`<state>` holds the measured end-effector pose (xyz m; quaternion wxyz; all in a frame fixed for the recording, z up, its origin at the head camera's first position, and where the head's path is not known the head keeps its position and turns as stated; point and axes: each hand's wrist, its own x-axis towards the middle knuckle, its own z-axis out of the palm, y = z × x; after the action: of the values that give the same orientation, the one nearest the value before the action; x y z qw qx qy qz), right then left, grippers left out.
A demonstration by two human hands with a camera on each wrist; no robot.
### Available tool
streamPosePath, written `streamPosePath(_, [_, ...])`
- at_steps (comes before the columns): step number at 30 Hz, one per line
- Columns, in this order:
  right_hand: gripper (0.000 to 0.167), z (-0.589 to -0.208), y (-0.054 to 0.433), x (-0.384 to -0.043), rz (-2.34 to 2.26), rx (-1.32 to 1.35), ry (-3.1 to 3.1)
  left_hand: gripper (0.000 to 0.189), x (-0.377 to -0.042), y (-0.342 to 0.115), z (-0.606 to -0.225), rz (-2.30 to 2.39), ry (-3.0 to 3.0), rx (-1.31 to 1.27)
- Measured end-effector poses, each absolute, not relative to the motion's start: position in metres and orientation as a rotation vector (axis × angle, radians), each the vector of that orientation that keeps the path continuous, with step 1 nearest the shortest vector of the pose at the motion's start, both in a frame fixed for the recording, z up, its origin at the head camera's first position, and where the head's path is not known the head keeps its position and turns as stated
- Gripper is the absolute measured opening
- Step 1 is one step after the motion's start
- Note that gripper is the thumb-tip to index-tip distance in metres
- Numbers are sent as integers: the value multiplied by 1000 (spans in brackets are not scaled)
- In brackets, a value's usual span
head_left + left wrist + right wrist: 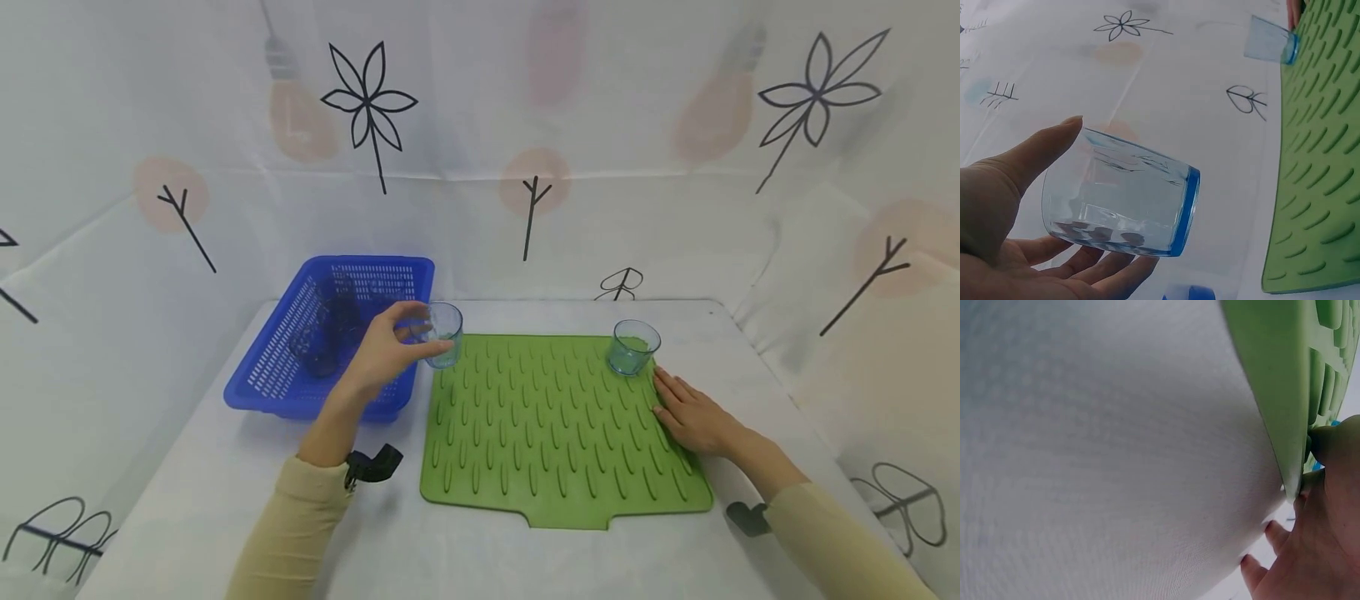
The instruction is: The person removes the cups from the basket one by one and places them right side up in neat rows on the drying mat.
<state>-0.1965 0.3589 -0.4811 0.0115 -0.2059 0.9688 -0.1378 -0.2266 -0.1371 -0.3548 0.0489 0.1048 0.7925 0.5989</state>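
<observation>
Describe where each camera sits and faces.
Head: on head, facing forward and down over a ridged green mat; left hand, right hand, beige sleeves show.
Left wrist: worn there, facing the left hand's clear bluish tumbler; right fingers show.
Right wrist: worn there, facing mat's edge; right hand shows.
Head and left wrist share that tumbler.

In the head view, the left hand (386,346) covers part of its glass (447,325), and the dark things (322,354) in the basket (375,262) blur together — no counting them. Both sleeves (288,533) run off the bottom. The left wrist view crops the mat (1319,156); the right wrist view crops the right hand (1329,531).
</observation>
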Motion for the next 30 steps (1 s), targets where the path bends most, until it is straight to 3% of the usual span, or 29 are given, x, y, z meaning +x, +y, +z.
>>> streamPosePath(30, [59, -474, 353, -193, -411, -604, 2996, 80, -242, -46, -383, 1810, 2296, 546])
